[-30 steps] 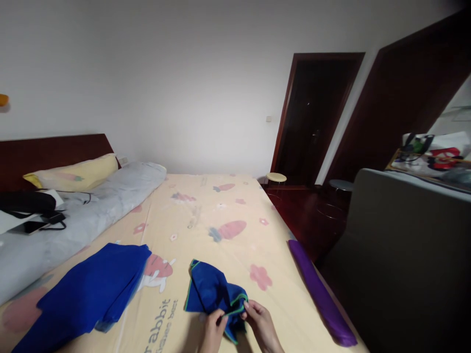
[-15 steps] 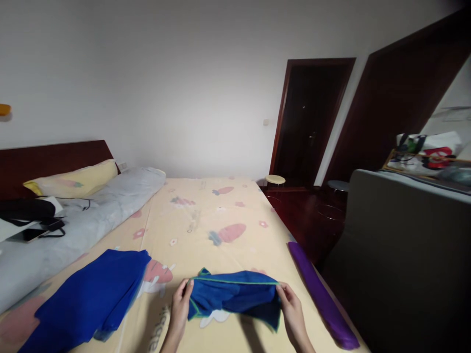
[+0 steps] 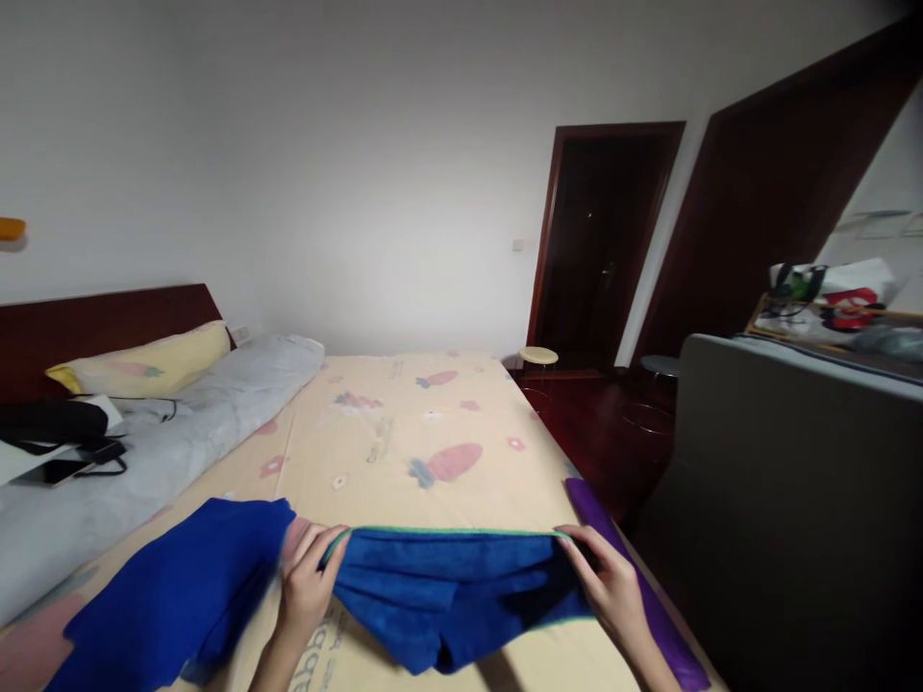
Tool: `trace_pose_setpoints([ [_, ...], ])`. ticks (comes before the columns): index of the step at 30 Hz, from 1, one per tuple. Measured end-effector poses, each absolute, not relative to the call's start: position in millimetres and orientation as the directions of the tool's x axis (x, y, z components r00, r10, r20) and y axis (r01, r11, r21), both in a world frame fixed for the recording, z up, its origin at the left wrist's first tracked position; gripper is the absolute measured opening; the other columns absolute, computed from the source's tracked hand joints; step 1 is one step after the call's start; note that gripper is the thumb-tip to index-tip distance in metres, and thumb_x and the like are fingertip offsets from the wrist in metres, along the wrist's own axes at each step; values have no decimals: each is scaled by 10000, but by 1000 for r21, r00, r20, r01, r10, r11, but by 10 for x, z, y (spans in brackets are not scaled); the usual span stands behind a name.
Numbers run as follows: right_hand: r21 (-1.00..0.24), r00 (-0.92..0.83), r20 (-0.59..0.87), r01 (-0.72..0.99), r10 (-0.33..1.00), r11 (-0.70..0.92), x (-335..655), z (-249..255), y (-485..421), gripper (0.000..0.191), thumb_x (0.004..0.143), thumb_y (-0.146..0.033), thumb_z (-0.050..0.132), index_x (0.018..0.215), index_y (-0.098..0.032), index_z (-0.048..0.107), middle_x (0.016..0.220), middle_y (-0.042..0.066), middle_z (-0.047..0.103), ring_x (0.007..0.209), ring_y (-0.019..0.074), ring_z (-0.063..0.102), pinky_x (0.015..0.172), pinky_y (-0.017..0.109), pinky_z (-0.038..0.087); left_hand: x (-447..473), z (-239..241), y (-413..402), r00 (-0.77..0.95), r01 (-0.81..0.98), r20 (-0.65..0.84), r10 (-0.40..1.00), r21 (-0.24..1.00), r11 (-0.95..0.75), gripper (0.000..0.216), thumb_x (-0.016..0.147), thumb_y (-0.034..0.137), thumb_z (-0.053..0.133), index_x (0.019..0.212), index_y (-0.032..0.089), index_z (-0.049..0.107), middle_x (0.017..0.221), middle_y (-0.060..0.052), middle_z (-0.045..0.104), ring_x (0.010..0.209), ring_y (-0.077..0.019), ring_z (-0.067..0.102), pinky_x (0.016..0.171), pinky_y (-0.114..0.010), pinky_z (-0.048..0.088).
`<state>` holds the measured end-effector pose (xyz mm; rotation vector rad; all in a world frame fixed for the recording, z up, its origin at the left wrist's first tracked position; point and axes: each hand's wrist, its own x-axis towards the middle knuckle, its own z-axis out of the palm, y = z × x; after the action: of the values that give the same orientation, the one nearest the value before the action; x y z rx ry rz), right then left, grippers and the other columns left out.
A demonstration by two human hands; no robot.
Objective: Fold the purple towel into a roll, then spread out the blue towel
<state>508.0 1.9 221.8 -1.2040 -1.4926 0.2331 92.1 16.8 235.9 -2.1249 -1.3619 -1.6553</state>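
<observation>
A small blue towel with a green hem (image 3: 447, 596) hangs stretched between my two hands, just above the yellow bed sheet (image 3: 404, 442). My left hand (image 3: 307, 581) pinches its left top corner. At the opposite top corner, my right hand (image 3: 610, 586) pinches the hem. The top edge is pulled taut and the rest sags in folds. A larger plain blue cloth (image 3: 173, 596) lies crumpled on the sheet to the left of my left hand.
A purple roll (image 3: 635, 586) lies along the bed's right edge. A grey rolled duvet (image 3: 159, 452), a yellow pillow (image 3: 144, 360), a phone and black items sit at the left. A grey cabinet (image 3: 785, 481) stands right; two stools and a dark doorway lie beyond.
My hands moved apart and lifted, spreading the bunched towel out until its top edge is taut between them. The camera tilted slightly.
</observation>
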Motion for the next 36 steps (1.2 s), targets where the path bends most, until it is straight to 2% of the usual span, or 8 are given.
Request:
trace_pose_setpoints([
  [5,-394,-33,819,694,573,602,5116,2469,-77,224,885,-189,560,1076,-256,655,909,33,675,840,145,660,747,226,525,711,2523,148,147,831,913,381,95,-549,283,862,101,560,1099,218,662,883,-32,661,800,-132,651,803,-225,507],
  [11,-175,-128,866,828,483,533,5191,2422,-8,384,910,-115,469,1249,-259,575,982,65,629,881,138,641,765,232,527,486,2350,260,162,902,923,350,5,-431,242,881,109,538,1084,193,641,895,-36,679,792,-134,667,804,-231,507],
  [16,-206,-92,816,876,571,435,5352,2070,128,239,937,-242,447,1069,-219,645,937,80,678,841,175,667,734,278,545,392,2103,317,139,913,909,394,36,-406,193,925,186,499,1060,187,636,901,-45,715,812,-149,693,805,-236,522],
  [21,-436,70,666,844,743,311,5429,1949,139,310,916,-473,465,890,-225,648,741,36,717,587,164,665,546,244,517,291,2062,333,109,930,923,369,37,-367,186,943,252,484,996,181,648,852,-45,730,747,-148,698,761,-233,536],
  [25,-551,-65,434,770,899,322,5503,2109,58,291,910,-437,451,918,-247,671,880,38,750,780,185,709,683,248,548,218,2179,277,67,933,919,388,81,-352,199,945,288,484,968,187,654,815,-37,720,716,-141,686,750,-230,528],
  [28,-499,-107,393,809,913,310,5612,2142,24,270,868,-340,452,956,-241,688,931,52,754,828,212,710,741,298,554,224,2302,206,12,914,905,426,163,-372,174,932,275,504,966,198,656,823,-32,714,754,-142,684,787,-230,518],
  [33,-295,-56,417,936,907,193,5750,2027,50,198,748,-246,495,813,-281,679,810,13,737,664,202,672,615,307,512,299,2444,158,-78,885,905,418,256,-389,143,907,242,529,923,201,665,811,-23,713,757,-139,677,781,-222,512],
  [36,-346,8,452,923,892,167,5760,1981,57,147,769,-331,512,726,-265,636,703,8,699,585,193,638,559,298,489,287,2435,180,-126,874,891,436,307,-376,162,903,278,528,899,206,673,799,-19,719,746,-142,679,771,-226,515],
])
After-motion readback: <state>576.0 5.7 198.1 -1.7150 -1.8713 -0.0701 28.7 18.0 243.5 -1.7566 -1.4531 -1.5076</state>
